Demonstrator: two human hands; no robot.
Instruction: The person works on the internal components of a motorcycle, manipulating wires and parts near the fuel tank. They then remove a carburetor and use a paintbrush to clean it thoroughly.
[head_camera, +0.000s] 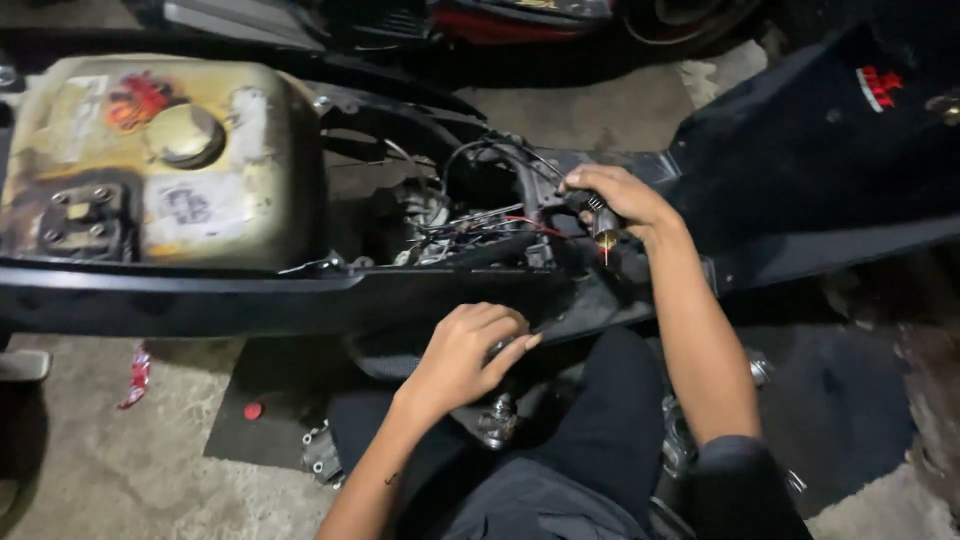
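— Wiring first: where's that tangle of thin black and red wires (490, 222)?

— Sitting in the open bay of the stripped black scooter frame (250, 300), just right of the worn, yellowed metal fuel tank (160, 165) with the round cap (187, 135) on top.

— And the right hand (620, 200)?

— Over the right end of that bay, fingers curled shut around a small dark tool or plug with a ribbed neck and a brassy tip (603, 225). The tip points down, close to a red wire. I can't tell exactly what the piece is.

— The left hand (465, 355)?

— Lower, at the near edge of the frame. Fingers bent, thumb out along the black side panel, closed over something dark beneath; what it grips is hidden by the hand itself.

— Are the hands touching?

— No, apart, with the frame's edge between them.

— Anything around?

— Black trousers (590, 450) of the person, seated close to the frame. A dark mat (270, 400) on the concrete floor (120, 470) carries a small red round cap (253, 410) and some metal parts (320, 455). A red wrapper (137, 375) lies on the floor to the left. A black body panel (820, 170) with a red sticker rises at the upper right.
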